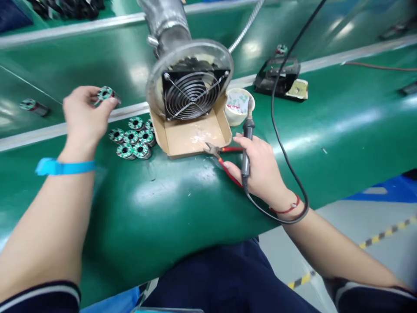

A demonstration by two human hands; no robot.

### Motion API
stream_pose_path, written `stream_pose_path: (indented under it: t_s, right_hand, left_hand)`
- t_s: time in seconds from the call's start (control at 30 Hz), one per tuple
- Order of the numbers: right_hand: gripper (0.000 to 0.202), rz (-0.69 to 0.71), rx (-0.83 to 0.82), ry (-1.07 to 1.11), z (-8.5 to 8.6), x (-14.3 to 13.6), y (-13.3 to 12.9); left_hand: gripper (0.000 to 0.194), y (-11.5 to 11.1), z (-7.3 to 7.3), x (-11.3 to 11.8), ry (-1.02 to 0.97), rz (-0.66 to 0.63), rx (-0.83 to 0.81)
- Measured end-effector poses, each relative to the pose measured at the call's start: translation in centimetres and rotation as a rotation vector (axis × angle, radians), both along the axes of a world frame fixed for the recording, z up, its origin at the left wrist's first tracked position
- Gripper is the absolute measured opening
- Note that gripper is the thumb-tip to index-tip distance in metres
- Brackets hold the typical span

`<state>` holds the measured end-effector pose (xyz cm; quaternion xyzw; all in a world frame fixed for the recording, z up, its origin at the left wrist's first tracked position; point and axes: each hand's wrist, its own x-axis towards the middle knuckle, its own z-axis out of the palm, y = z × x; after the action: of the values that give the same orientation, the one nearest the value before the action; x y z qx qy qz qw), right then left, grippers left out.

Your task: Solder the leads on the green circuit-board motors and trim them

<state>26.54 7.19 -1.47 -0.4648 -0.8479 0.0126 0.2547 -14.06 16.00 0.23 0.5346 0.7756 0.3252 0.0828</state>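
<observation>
My left hand [85,111] is raised at the left, its thumb and fingers pinching a small motor stator [106,93] with a green circuit board on its end. Below it, several similar stators [131,137] stand grouped on the green bench. My right hand [260,167] is closed around red-handled cutting pliers [224,158] and a dark soldering iron [246,145]. The pliers' jaws reach the front edge of a cardboard tray [185,150]. The iron's tip points up, beside a white tub [239,108]. Its cable loops over my right wrist.
A round fume hood with a fan guard [193,96] stands over the cardboard tray. Farther right is a black soldering iron stand [276,78] with a yellowish sponge [298,89]. A single stator [34,106] lies at the far left. The black cable [276,126] crosses the right side.
</observation>
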Motion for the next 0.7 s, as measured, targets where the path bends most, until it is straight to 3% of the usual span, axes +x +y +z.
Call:
stream_pose_path:
  t_s: [0.1,0.23,0.3,0.37,0.47,0.53,0.6,0.7]
  right_hand:
    - [0.039,-0.049,0.022,0.052,0.7,-0.3,1.3]
    - [0.037,-0.152,0.004,0.209,0.7,-0.4,2.0]
    - [0.041,-0.179,-0.019,0.230,0.0,0.0,1.9]
    - [0.044,-0.183,-0.032,0.226,-0.7,0.3,1.8]
    - [0.043,-0.139,-0.014,0.215,-1.4,0.6,1.9]
    - [0.041,-0.102,0.004,0.206,-1.4,0.6,2.1]
    - [0.040,-0.077,0.022,0.196,-1.3,0.5,2.3]
    - [0.039,-0.063,0.038,0.192,-1.2,0.5,2.5]
  left_hand:
    - [0.057,3.5,-1.6,-2.2,-0.001,0.074,-0.082]
    - [0.058,4.7,-2.7,-4.2,-0.022,0.045,-0.138]
    - [0.071,4.4,-2.6,-5.9,-0.023,0.063,-0.114]
    - [0.080,3.6,-2.1,-8.6,0.001,0.173,-0.063]
    - [0.075,1.8,-0.8,-13.5,0.033,0.432,-0.036]
    - [0.064,0.4,0.2,-16.3,0.023,0.521,-0.079]
    - [0.048,-0.8,1.0,-17.9,0.005,0.502,-0.132]
    - [0.041,-2.4,1.8,-17.3,-0.029,0.359,-0.173]
